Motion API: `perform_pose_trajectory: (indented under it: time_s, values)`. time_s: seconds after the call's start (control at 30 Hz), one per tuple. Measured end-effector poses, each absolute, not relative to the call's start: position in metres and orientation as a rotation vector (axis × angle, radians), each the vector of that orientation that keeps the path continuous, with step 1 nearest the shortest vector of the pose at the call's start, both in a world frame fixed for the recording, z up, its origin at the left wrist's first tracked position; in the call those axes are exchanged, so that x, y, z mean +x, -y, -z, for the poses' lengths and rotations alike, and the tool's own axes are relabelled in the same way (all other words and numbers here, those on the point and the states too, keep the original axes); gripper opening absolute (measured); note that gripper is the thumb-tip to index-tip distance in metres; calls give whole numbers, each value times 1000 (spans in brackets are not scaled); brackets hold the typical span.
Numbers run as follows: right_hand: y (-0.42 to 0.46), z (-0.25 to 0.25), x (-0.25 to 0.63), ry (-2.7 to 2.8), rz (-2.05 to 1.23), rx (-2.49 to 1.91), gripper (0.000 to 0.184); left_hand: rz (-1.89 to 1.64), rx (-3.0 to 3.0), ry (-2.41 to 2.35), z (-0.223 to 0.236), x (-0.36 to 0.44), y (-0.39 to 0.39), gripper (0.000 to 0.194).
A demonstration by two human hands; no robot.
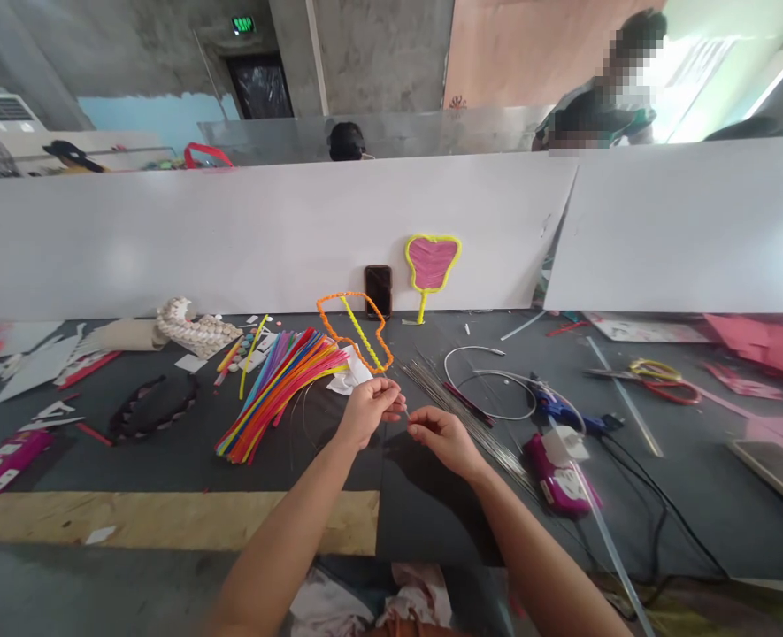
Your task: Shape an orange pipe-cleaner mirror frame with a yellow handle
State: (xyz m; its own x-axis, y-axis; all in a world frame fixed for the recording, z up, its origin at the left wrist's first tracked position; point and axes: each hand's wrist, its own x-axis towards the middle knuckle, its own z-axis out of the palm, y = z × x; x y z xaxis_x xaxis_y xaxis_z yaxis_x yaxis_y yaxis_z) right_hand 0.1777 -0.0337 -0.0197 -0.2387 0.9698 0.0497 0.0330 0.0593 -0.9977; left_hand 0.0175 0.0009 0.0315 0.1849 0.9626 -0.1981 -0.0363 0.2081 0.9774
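Note:
My left hand [371, 411] is closed in a pinch on the thin stem below an orange pipe-cleaner frame [323, 317], a wavy loop raised over the table. A yellow twisted pipe cleaner [357, 329] runs down inside the loop. Lower and to the right, my right hand [445, 438] pinches the bottom end of the same thin stem, which looks like wire. Left of my hands lies a fanned bundle of coloured pipe cleaners [278, 389]. A finished-looking yellow-edged pink paddle shape [433, 264] stands against the white partition, beside a dark phone [379, 292].
Loose straight wires [471, 416] lie right of my hands, near a coiled cable [448, 363], a blue glue gun [564, 407] and a magenta box [556, 478]. Scissors [649, 376] rest farther right. Leftward are a dark braided band [126, 416] and paper scraps. People [590, 111] are beyond the partition [245, 239].

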Motion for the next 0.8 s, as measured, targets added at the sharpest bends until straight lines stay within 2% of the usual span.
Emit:
perform_pose_trajectory:
  time_s: [0.2, 0.3, 0.6, 0.8]
  values:
    - [37, 17, 178, 1693, -893, -1190, 16, -915, 1082, -1092, -33, 23, 0, 27]
    - [37, 15, 180, 1746, -786, -1213, 13, -897, 1103, -1057, -31, 24, -1, 27]
    - [35, 23, 181, 1725, -659, -1257, 10, -860, 1154, -992, -22, 29, 1, 18]
    - [34, 26, 180, 1689, -720, -1339, 12, -890, 1261, -975, -11, 32, 4, 16]
